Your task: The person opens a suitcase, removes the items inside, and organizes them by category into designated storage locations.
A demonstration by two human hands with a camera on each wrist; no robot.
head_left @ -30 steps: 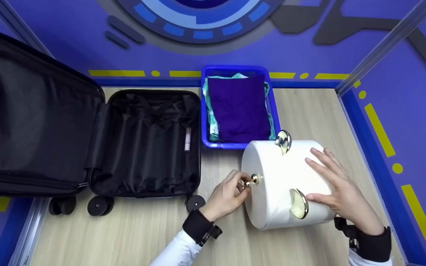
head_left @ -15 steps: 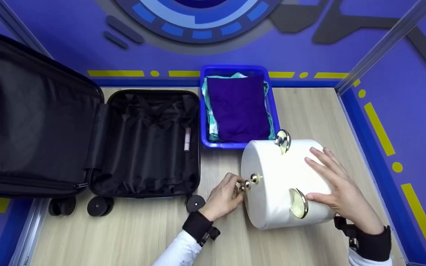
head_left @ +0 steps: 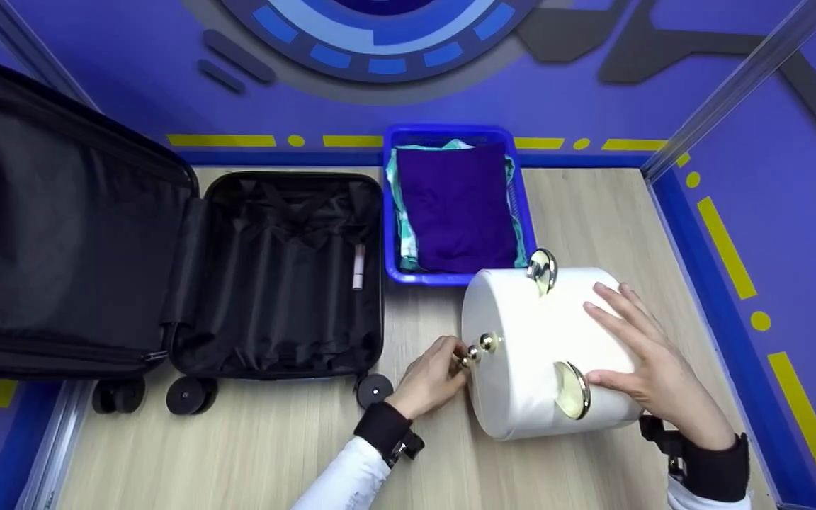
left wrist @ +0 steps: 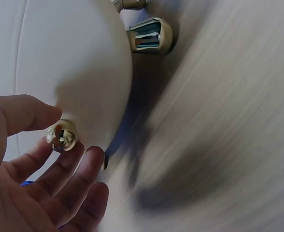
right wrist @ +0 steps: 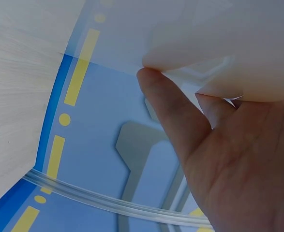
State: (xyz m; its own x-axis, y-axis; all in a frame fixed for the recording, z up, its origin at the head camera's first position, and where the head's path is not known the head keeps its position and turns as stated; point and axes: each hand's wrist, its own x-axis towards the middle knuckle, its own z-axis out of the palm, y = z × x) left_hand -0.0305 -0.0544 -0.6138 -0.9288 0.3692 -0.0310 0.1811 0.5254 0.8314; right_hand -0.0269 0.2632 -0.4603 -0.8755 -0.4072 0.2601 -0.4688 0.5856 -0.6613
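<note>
A white case (head_left: pixel 553 333) with a rounded end lies on the table, with two curved gold pieces standing out from its side. Small gold balls (head_left: pixel 487 343) stick out from its left end. My left hand (head_left: pixel 431 381) is at these balls with bent fingers. In the left wrist view its thumb and fingers close around one shiny gold ball (left wrist: pixel 62 135). My right hand (head_left: pixel 645 358) rests with spread fingers on the right part of the case. The right wrist view shows that hand's fingers (right wrist: pixel 166 104) against the pale, blurred case.
An open black suitcase (head_left: pixel 202 340) stands at the left, with a small pink and white tube (head_left: pixel 358 267) inside it. Behind the case sits a blue basket (head_left: pixel 426 278) holding folded dark purple cloth (head_left: pixel 457 209) over teal cloth. Blue walls border the back and right.
My left hand has shifted slightly left and down, away from the case's end, and more of the gold balls shows. My right hand and the case have stayed in place.
</note>
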